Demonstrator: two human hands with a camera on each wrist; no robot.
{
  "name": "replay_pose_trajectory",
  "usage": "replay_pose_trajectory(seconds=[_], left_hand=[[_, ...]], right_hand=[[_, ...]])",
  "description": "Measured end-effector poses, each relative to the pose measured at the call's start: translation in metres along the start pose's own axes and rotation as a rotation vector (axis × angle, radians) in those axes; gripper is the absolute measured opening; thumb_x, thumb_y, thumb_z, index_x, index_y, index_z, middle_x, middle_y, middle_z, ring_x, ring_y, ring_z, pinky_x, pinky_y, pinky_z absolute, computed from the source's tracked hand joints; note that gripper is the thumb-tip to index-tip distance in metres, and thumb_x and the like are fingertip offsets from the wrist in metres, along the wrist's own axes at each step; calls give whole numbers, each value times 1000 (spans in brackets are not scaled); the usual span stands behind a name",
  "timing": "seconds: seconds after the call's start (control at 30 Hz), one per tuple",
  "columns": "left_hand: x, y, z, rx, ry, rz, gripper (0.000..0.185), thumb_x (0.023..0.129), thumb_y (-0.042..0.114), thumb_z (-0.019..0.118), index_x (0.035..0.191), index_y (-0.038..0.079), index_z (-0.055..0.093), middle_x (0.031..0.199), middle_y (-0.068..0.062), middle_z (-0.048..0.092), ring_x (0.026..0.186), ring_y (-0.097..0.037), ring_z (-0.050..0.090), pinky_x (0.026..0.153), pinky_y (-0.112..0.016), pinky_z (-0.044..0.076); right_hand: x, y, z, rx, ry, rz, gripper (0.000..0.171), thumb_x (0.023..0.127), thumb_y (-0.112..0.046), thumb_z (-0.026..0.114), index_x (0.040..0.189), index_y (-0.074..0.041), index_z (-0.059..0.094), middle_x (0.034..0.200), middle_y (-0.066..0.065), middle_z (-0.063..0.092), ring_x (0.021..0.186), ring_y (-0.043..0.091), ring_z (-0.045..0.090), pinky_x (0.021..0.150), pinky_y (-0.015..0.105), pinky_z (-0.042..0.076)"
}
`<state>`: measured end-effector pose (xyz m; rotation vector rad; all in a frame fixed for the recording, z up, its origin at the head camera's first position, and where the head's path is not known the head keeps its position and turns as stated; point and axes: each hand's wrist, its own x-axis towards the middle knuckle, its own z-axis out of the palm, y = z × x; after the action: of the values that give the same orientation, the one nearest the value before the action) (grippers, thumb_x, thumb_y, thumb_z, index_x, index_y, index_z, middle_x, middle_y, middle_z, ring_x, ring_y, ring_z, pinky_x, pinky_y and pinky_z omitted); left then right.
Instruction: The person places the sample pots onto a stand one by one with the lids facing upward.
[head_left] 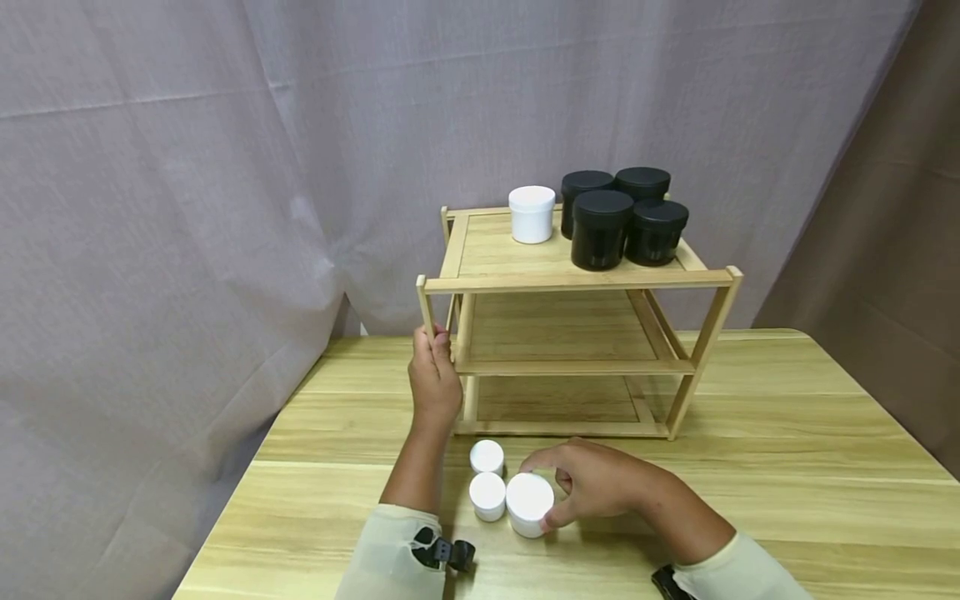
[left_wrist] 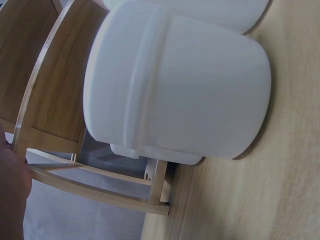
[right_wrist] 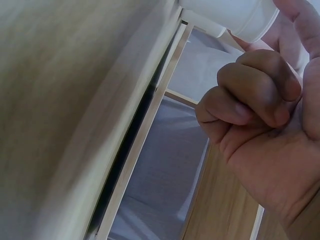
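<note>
white jar (head_left: 529, 502) pinched in right hand (head_left: 600, 483)

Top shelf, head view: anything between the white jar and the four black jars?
Nothing: in the head view only bare wood of the shelf separates the white jar from the black jars.

This looks like a set-up room for filming. A grey curtain (head_left: 225, 167) hangs behind a wooden table (head_left: 787, 467). A small wooden shelf (head_left: 570, 333) holds jars.

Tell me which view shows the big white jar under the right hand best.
The head view: the big white jar shows whole on the table, gripped by the right hand beside two small jars. The left wrist view shows a white jar's side close up, perhaps a different one. The right wrist view catches only its edge by the fingers.
</note>
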<state>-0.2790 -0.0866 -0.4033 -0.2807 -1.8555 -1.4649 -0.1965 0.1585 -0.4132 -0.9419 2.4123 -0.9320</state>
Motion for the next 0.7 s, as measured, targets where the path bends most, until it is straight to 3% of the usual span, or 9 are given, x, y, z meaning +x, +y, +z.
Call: replay_pose_trajectory(seconds=[0.37,0.7], left_hand=[[0,2,0,-14,-2,-18,23,118,17,43,114,-3,54,79,-11,49,67,-13,42,59,-25,38],[0,1,0,-10,1,-3,22,118,16,43,113,-3,54,79,-10,49,67,-13,42,59,-25,38]], right_hand=[[-2,5,-2,0,18,-5,65,85,-29,94,142,-13,68,55,-17,38,48,-1,30,46,15,25],[-1,6,-3,49,33,-29,59,86,-31,94,139,-16,71,55,-14,39,48,-1,31,47,15,28]])
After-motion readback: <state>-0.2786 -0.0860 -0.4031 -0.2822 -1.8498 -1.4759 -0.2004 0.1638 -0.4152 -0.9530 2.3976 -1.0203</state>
